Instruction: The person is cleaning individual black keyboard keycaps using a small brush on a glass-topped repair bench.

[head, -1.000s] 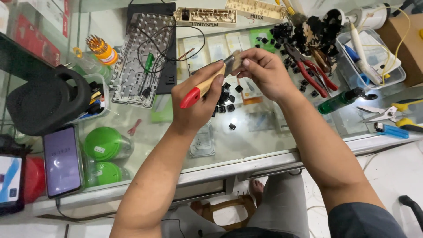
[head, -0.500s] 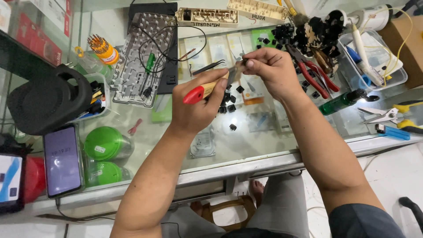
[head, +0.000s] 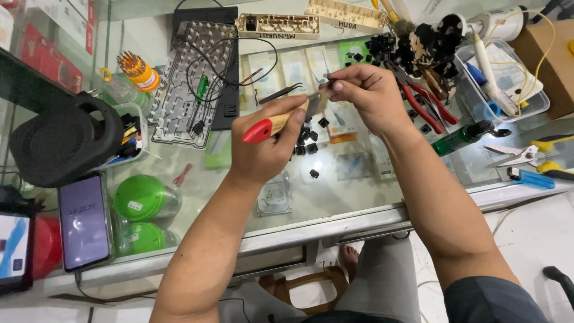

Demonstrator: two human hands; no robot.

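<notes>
Small brush (head: 281, 121), red-tipped wooden handle clamped in the left hand (head: 266, 143) above the glass counter (head: 335, 203), bristles against a tiny part pinched by right hand (head: 365, 96) fingertips; likely mid-cleaning, next calling for steady strokes.

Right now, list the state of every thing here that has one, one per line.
left hand: closed around the brush
brush: held, bristles at the small part
right hand: pinching the small part
phone: screen lit, lying flat
red pliers: lying on the glass
scissors: lying flat
</notes>
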